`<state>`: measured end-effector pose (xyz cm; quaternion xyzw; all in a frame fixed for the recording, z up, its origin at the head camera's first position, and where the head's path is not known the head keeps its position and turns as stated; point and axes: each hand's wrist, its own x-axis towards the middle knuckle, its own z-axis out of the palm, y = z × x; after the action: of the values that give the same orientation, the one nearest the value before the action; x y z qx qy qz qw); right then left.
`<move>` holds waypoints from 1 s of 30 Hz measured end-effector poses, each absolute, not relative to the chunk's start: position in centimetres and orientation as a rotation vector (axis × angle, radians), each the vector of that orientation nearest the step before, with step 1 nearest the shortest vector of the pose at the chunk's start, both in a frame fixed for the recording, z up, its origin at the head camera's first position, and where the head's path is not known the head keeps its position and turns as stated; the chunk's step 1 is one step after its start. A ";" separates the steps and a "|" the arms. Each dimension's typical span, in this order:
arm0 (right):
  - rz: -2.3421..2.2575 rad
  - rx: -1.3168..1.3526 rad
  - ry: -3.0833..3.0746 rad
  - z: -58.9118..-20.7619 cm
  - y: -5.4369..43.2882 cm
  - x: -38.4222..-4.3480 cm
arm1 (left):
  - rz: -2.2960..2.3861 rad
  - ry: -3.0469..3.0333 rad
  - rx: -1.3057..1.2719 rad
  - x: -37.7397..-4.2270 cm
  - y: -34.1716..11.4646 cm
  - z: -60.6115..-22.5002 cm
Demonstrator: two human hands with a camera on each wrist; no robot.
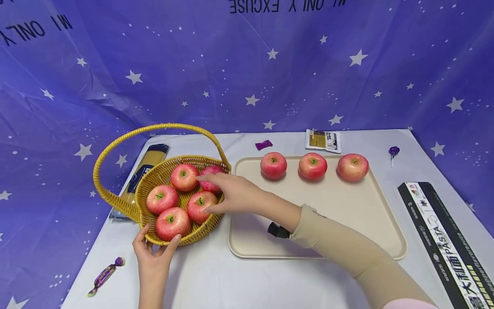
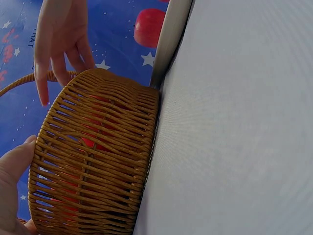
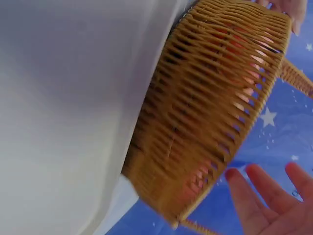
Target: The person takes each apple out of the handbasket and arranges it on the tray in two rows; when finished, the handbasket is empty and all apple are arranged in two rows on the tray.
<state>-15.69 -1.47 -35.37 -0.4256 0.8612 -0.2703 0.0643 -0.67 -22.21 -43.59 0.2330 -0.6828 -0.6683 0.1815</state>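
A yellow wicker basket (image 1: 200,234) with a tall arched handle stands at the left of the table, several red apples (image 1: 173,223) inside it. My left hand (image 1: 153,262) holds the basket's near rim, thumb at the front and fingers toward the left side. Over the basket's right side reaches my right hand (image 1: 231,193), its fingers spread above the apples there and partly covering two of them. In the right wrist view those fingers (image 3: 274,200) extend past the woven rim with nothing gripped. Three more apples (image 1: 312,166) sit in a row along the far edge of a beige tray (image 1: 316,253).
Behind the basket lies a pasta packet (image 1: 154,156). A wrapped candy (image 1: 105,277) is at the front left, a small purple candy (image 1: 263,145) and a white sachet (image 1: 323,140) at the back. A lollipop (image 1: 393,152) and a long black pasta box (image 1: 444,240) occupy the right.
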 end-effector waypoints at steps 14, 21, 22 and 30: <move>-0.307 -1.271 2.572 -37.2 -6.7 -16.2 | -1.879 -1.936 0.650 -0.5 -21.9 -43.6; -0.364 -1.305 2.636 -37.5 -6.6 -16.2 | -1.868 -1.935 0.638 -0.5 -21.8 -43.7; -0.391 -1.314 2.643 -37.4 -6.5 -16.2 | -1.868 -1.934 0.636 -0.5 -21.8 -43.7; -0.645 -1.314 2.691 -34.3 -4.4 -16.2 | -1.879 -1.932 0.649 -0.7 -22.1 -43.7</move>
<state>-16.16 -4.42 -34.31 -0.4286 0.8777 -0.2106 0.0392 -0.68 -22.12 -43.71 0.2302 -0.6852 -0.6662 0.1838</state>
